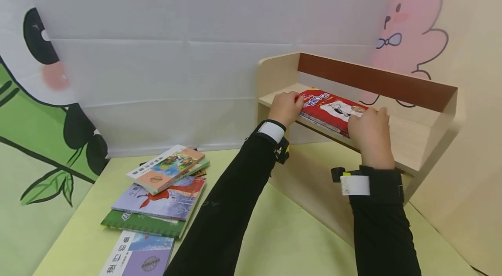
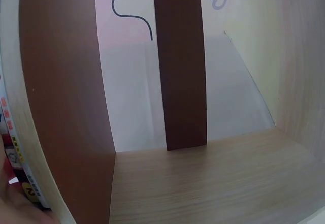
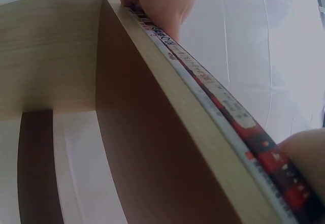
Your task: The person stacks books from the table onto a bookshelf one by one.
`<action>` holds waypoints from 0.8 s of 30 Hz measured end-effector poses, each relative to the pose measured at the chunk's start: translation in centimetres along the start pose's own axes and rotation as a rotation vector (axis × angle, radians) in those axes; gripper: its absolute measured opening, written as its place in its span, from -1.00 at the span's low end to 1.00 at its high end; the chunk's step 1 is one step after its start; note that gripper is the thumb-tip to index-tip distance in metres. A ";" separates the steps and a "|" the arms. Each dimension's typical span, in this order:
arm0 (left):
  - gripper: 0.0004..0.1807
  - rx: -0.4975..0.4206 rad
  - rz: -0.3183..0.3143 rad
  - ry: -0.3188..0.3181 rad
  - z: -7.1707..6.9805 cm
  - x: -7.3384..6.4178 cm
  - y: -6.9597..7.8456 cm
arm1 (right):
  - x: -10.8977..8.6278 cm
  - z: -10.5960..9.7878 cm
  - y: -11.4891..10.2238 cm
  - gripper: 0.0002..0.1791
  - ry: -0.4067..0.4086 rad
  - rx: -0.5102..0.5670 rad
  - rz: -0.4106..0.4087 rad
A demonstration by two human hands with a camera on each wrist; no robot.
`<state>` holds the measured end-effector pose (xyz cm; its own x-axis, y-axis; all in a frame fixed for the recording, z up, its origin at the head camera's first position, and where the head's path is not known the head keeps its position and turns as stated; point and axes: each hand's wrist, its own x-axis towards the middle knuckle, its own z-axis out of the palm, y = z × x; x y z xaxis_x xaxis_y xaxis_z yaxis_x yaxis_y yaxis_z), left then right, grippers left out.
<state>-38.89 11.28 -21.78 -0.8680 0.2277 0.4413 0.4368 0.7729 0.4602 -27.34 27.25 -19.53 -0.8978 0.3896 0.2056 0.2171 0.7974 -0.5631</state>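
Observation:
Two or so thin books, a red comic-style cover on top, lie flat on the upper board of a small wooden shelf. My left hand grips their left end, fingers bent over the corner. At the opposite end, my right hand holds the near right corner. Seen from the right wrist, the stacked spines run along the board's front edge, with the left hand at the far end. The left wrist view catches only part of the spines and a few fingers.
Several books lie in a loose, fanned pile on the pale green table to the left. The shelf has a raised brown back rail and upright side panels. A white cloth hangs behind; a wall stands close on the right.

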 end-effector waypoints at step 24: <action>-0.65 -0.485 0.195 0.252 -1.7 -11.5 -5.4 | -5.8 3.4 -1.9 -0.25 0.498 0.558 -0.541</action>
<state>-30.91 3.48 -28.06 -0.7035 0.1446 0.6958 0.6929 0.3572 0.6264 -23.88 21.91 -22.33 -0.5268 0.2849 0.8008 -0.5160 0.6415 -0.5677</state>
